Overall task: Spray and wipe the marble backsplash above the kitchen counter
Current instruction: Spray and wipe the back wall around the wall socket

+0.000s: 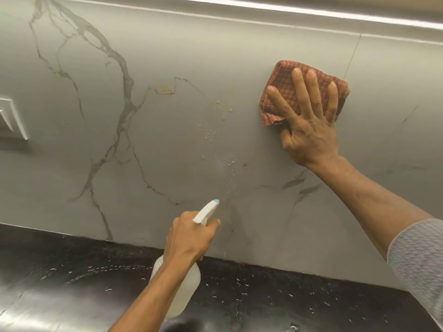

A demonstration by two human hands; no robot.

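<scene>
A grey marble backsplash (167,56) with dark veins fills the view. Near its middle are brownish stains (165,90), and lower down to their right a patch of droplets (229,164). To the right of these, a folded orange-brown cloth (282,77) lies flat on the marble. The right hand (309,125) presses it there with straight, spread fingers, an open grip. A thin seam (352,56) runs up from the cloth's right corner.

Below the droplets, the left hand (189,238) has a closed grip round the neck of a spray bottle (187,283), its nozzle (208,209) aimed up at the wet patch. Bare marble spreads left to a white switch plate (12,118) at the edge. A black speckled desk (72,271) meets the backsplash's bottom edge, and a light strip (311,10) runs along the top.
</scene>
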